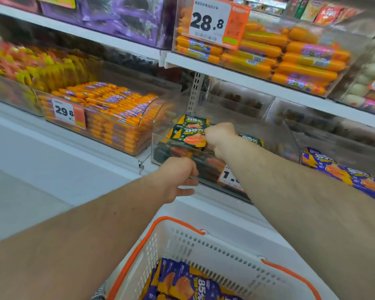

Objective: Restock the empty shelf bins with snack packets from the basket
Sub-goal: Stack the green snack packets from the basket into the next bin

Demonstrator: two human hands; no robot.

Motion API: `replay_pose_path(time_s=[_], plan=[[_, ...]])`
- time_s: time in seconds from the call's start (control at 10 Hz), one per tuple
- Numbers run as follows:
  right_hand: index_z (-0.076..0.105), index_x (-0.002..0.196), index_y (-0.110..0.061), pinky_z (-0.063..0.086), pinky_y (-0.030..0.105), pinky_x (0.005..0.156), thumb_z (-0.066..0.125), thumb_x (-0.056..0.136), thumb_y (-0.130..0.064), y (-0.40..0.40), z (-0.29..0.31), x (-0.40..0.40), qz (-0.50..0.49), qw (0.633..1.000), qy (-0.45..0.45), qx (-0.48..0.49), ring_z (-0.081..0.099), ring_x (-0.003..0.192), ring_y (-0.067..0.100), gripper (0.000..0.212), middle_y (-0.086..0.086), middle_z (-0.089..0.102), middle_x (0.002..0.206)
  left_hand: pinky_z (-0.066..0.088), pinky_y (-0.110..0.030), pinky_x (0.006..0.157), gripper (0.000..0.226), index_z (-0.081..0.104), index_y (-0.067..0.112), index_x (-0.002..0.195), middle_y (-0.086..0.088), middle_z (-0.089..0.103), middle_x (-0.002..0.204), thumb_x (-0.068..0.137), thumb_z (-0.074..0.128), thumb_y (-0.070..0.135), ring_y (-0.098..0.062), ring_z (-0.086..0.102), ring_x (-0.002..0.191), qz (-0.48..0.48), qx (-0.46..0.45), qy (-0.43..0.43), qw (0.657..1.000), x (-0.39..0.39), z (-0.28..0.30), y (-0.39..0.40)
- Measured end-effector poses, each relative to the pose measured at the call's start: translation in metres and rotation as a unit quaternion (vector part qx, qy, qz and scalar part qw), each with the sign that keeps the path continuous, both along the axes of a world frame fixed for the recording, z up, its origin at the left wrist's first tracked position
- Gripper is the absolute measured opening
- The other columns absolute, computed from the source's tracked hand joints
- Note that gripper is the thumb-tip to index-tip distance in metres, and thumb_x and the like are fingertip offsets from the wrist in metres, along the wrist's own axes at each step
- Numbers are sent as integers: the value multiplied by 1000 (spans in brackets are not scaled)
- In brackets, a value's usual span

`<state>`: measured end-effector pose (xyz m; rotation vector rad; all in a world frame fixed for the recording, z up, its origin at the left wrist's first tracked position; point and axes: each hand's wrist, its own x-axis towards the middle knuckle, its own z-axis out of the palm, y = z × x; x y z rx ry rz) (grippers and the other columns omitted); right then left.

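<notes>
Two hands were at the clear bin (160, 146) on the lower shelf. The right hand (220, 138) was inside it with fingers curled around green packets (191, 135), holding them just above the others already lying in the bin. The left hand (178, 177) was at the bin's front wall, fingers curled loosely against the clear plastic near its lower edge; whether it actually gripped the wall could not be told. A price tag (230, 175) hung on the bin's front, partly hidden behind the right forearm.

Below the arms stood a white basket (214, 250) with orange handles, and purple packets (182, 282) lay in its bottom. More purple packets of the same kind (338, 172) filled the neighbouring bin to the right. To the left of the green packets' bin, another clear bin held orange sausage sticks (117, 109) stacked high, with a price label (68, 113) reading 29.8 on its front. On the shelf above, larger orange sausages (290, 59) lay piled in a clear bin behind a 28.8 label (214, 22).
</notes>
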<state>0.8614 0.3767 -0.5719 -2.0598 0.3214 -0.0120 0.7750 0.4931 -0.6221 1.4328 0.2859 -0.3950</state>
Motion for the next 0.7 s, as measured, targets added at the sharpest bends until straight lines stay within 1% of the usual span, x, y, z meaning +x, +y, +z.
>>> replay_pose_path(time_s=[0.1, 0.2, 0.3, 0.4, 0.5, 0.6, 0.7], plan=[[57, 122, -5, 49, 13, 44, 54, 92, -3, 17, -6, 9, 43, 999, 28, 1, 52, 65, 11, 29, 3, 56, 82, 56, -38, 78, 17, 58, 13, 90, -8, 61, 121, 90, 45, 2, -20, 65, 94, -17, -5, -1, 1000, -2, 1, -4], [53, 116, -10, 43, 16, 38, 49, 95, -2, 28, -13, 11, 60, 995, 71, -30, 48, 59, 15, 23, 7, 51, 78, 56, -39, 81, 19, 55, 18, 94, -8, 60, 120, 89, 44, 2, -19, 64, 95, -27, 2, -8, 1000, 3, -3, -7], [49, 131, -11, 33, 14, 36, 48, 94, -7, 29, -17, 17, 95, 987, 86, -92, 42, 55, 17, 37, 7, 47, 73, 56, -40, 83, 28, 54, 15, 113, -9, 60, 120, 88, 46, 3, -18, 65, 94, -26, 9, -7, 1000, 6, -6, -7], [38, 115, -24, 33, 13, 34, 48, 95, -8, 27, -16, 19, 111, 983, 104, -105, 40, 53, 16, 28, 7, 46, 67, 56, -41, 84, 34, 52, 13, 120, -9, 60, 121, 87, 47, 4, -18, 65, 93, -34, 18, -10, 999, 6, -7, -10], [37, 111, -23, 36, 13, 33, 53, 94, -10, 27, -15, 18, 111, 982, 114, -100, 44, 58, 15, 26, 6, 49, 72, 56, -41, 85, 31, 52, 14, 117, -8, 60, 122, 89, 46, 4, -17, 64, 94, -36, 19, -8, 999, 4, -4, -13], [49, 106, -14, 39, 16, 36, 53, 92, -12, 25, -14, 18, 106, 982, 109, -112, 46, 60, 17, 15, 8, 49, 77, 56, -39, 82, 31, 51, 15, 118, -8, 59, 122, 90, 46, 4, -16, 64, 94, -31, 27, -13, 999, 3, -2, -14], [55, 85, -10, 42, 26, 52, 54, 89, -11, 17, -10, 12, 111, 979, 50, -162, 47, 61, 23, 5, 8, 49, 71, 56, -39, 84, 23, 54, 15, 109, -6, 60, 121, 90, 45, 4, -16, 65, 94, -40, 43, -18, 998, 0, -3, -16]])
